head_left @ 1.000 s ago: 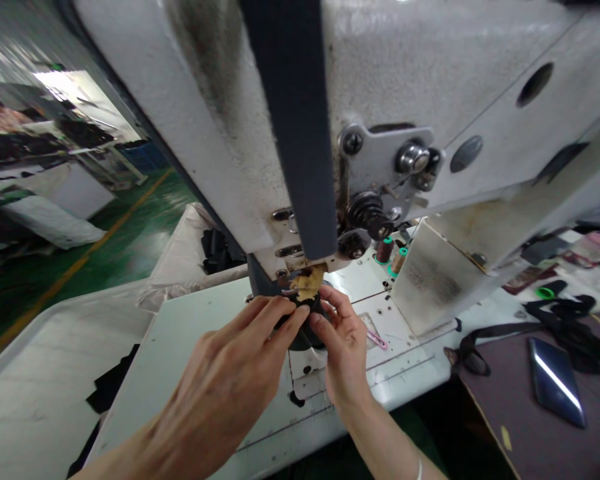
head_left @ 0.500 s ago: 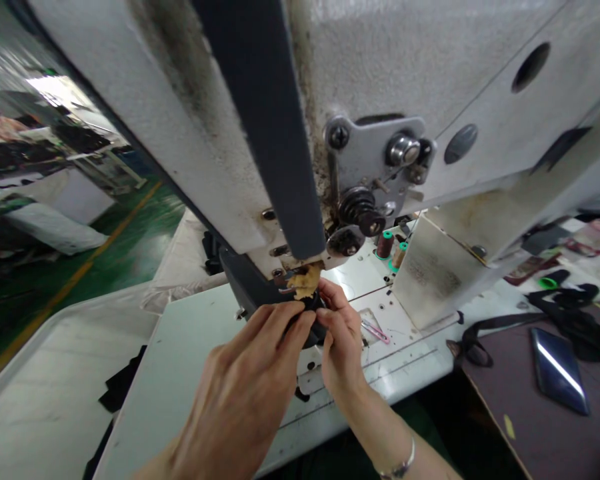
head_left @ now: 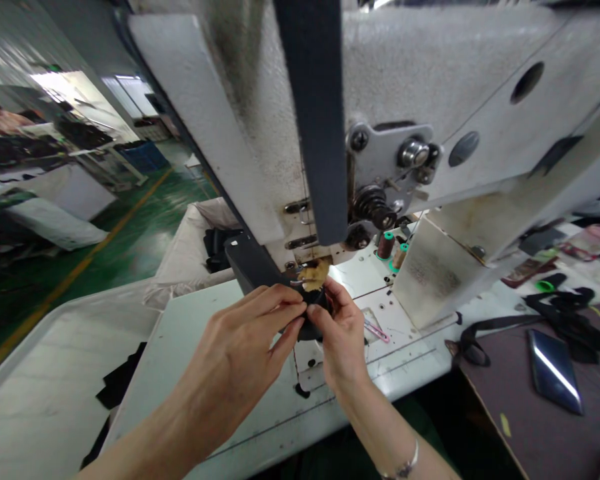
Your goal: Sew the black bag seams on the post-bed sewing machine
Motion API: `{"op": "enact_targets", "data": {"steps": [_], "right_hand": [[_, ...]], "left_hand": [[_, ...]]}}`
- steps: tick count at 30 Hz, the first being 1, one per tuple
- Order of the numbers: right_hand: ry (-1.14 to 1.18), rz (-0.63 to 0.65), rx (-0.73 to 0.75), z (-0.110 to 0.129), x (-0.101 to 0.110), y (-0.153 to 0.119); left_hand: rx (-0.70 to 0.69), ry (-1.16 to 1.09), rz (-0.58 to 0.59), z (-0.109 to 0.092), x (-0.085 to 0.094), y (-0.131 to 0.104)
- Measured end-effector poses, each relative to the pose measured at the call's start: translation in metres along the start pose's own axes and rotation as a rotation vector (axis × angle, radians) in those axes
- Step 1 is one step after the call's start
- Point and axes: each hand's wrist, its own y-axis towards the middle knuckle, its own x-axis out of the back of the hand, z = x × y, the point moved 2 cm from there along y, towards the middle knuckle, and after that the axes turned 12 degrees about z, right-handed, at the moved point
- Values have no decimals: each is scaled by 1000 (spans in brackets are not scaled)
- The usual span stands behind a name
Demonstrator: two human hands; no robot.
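Observation:
Both hands meet under the head of a large grey-white sewing machine (head_left: pixel 395 67). Between them is a small black piece of material (head_left: pixel 311 331), mostly covered by fingers. My left hand (head_left: pixel 245 340) has its fingertips closed on the left side of this piece. From the right, my right hand (head_left: pixel 341 333) pinches it with thumb and fingers. Just above the fingertips, a ragged yellowish scrap (head_left: pixel 316 275) hangs by the needle area. The needle and the stitching point are hidden.
Thread spools (head_left: pixel 385 245) stand behind the machine bed, and pink-handled thread snips (head_left: pixel 377 330) lie on it. A phone (head_left: pixel 555 371) and black straps (head_left: pixel 570 313) rest on the brown board at right. Black pieces (head_left: pixel 121 377) lie in the white trough at left. Another person sits far left.
The view has shifted, so the machine head appears farther right. My left hand's fingers have changed position on the black piece, and my right thumb sits slightly farther left.

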Motion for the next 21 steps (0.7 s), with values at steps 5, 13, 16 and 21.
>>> {"op": "enact_targets", "data": {"steps": [5, 13, 16, 21], "right_hand": [[110, -23, -40, 4, -6, 2], [73, -61, -117, 3, -6, 11], [77, -50, -107, 5, -4, 12], [44, -19, -101, 7, 2, 14]], "left_hand": [[-68, 156, 53, -13, -9, -8], [-88, -30, 132, 24, 17, -10], [-92, 76, 401, 50, 21, 9], [-168, 48, 513, 59, 8, 37]]}}
